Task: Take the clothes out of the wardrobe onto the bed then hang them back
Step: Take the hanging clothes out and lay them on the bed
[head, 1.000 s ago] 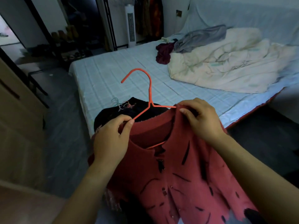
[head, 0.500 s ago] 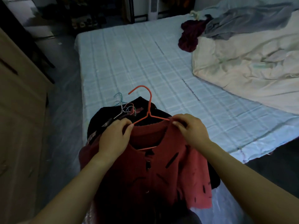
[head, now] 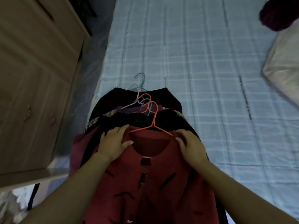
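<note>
Clothes lie in a dark heap at the near edge of the bed, and on top of them is a red top with dark dashes and a buttoned front.

The left hand rests flat on the top's left shoulder, fingers straight and slightly spread, thumb pointing at the neckline. The right hand lies on the other shoulder with its fingers bent over the cloth. Whether it pinches the cloth or only presses it I cannot tell.

Between the two hands an orange hanger sits inside the neck of the top. Its arms run under the shoulders and its hook points away across the heap. Beyond that hook several more hanger hooks, white, teal and orange, stick out of the dark clothes in a tangle.

The bed has a pale blue checked sheet. At its right edge lies a cream quilt, with a dark maroon garment just above it. A wooden cupboard with small handles stands to the left, across a strip of floor.
</note>
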`<state>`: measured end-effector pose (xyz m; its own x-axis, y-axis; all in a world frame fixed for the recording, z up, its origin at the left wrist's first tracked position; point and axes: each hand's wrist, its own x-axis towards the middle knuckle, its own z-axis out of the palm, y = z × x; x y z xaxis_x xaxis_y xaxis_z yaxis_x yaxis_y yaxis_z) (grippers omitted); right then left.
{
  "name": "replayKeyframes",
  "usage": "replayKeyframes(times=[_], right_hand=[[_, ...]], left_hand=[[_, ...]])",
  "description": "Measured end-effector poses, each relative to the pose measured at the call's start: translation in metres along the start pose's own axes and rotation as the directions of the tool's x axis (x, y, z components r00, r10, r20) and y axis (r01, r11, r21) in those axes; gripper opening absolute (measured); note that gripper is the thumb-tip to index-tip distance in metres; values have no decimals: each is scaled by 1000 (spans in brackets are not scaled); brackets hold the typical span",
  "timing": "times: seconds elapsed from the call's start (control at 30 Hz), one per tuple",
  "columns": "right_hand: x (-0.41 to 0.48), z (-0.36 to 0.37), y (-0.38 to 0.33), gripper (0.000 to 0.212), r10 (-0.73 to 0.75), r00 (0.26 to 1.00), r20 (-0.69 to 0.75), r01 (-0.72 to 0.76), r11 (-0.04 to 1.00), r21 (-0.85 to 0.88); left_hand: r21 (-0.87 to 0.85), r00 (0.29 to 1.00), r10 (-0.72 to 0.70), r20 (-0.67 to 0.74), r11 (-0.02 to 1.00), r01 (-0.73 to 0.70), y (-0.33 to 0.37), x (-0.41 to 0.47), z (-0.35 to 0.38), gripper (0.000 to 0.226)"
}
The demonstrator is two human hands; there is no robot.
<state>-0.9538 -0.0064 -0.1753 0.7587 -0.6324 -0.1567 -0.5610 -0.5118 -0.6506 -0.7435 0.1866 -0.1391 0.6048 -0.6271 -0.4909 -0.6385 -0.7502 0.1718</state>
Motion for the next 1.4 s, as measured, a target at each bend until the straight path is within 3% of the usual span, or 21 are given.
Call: replayKeyframes(times=[0.2,0.33,0.53,0.73,0.9,1.13,1.3,1.4], right_hand=[[-4,7,24,35,33,997,74,-32,999,-18],[-24,3,32,36,22,997,79,-26,998,57],[-57,-15,11,37,58,985,-165,-51,998,41],[-153,-48,-1,39,149,890,-431,-137,989,60],[-239,-83,5,29,197,831,-520,-143,979,143],[-345,-133,38,33,276,760,-588,-178,959,221],[-408,-186,85,31,274,685,-675,-197,962,190],[-440,-231,124,32,258,670,-696,-190,966,175]], left_hand=[[-139,997,-74,-23,988,70,-13,5,19,44],[-242,994,-57,-89,970,34,-5,-7,22,33],[-270,969,23,-246,958,-91,15,-37,4,26],[-285,941,144,-305,930,-234,55,-97,-3,17],[-276,913,282,-296,889,-364,95,-149,2,16],[-237,842,449,-300,820,-521,177,-207,17,15],[-243,807,473,-354,786,-568,265,-251,50,19],[-298,821,437,-369,781,-549,325,-282,72,18]])
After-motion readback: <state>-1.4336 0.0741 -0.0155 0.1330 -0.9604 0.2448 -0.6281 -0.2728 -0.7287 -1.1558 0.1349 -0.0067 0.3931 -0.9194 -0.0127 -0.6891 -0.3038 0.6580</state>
